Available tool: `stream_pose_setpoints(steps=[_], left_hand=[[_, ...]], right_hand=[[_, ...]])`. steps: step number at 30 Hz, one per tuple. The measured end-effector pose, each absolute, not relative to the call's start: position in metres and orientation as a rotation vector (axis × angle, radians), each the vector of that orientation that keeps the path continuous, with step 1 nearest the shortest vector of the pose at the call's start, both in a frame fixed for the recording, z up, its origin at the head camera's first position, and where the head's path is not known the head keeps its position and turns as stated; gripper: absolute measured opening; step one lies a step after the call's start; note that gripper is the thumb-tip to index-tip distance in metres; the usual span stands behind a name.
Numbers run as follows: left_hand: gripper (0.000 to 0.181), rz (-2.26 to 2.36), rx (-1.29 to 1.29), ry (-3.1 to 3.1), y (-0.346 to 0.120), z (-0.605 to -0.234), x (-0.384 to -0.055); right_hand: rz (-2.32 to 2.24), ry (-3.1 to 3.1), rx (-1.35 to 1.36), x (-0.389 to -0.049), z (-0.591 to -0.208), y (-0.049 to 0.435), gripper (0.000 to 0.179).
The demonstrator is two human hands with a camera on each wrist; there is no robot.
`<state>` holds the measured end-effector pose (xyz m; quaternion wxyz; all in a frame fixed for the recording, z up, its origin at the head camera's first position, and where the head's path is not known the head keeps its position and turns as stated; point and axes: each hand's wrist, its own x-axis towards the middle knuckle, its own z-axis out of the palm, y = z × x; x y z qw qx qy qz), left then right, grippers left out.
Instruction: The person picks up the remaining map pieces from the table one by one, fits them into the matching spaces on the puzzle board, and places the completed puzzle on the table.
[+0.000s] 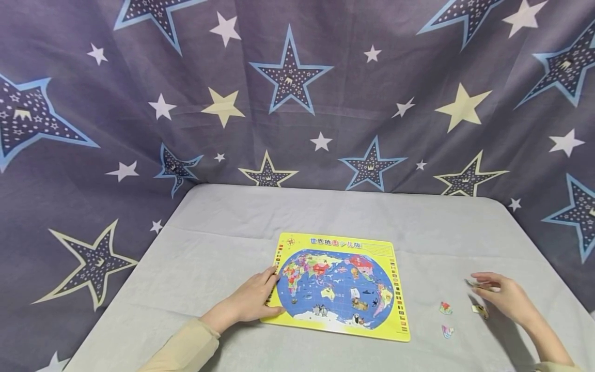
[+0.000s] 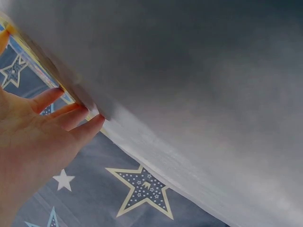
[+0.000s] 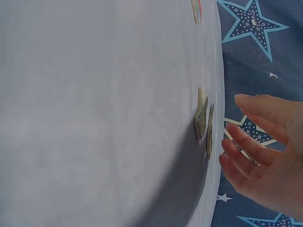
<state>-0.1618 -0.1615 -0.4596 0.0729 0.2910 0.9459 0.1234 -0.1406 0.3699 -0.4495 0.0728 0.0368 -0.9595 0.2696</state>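
Observation:
A yellow-bordered world map puzzle board [image 1: 334, 333] lies flat on the table, with continents and animals printed on blue. At its left edge rests my left hand [image 1: 253, 297], the thumb on the lower left border. The left wrist view shows those fingers [image 2: 78, 135] extended against the board's side. My right hand [image 1: 506, 299] hovers above the table at the right, its fingers apart and nothing between them in the right wrist view. Near it lie a dark-and-cream puzzle piece [image 1: 481, 310] and a thin flat piece [image 3: 209, 132], partly behind the fingers in the head view.
Between the board and my right hand lie a red-and-green piece [image 1: 445, 308] and a pink-and-blue piece [image 1: 448, 331]. A light grey cloth covers the table [image 1: 223, 268]. Behind and at the sides hangs a dark star-patterned curtain [image 1: 344, 119].

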Motion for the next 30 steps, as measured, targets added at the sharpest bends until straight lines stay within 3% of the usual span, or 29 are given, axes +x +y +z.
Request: stream_pose_setpoints(steps=[30], left_hand=[[0.077,0.375,0.869,2.833,-0.161,-0.458,-0.161]], right_hand=[[0.829,-2.882,0.052,-0.141,-0.459,0.389,0.033]])
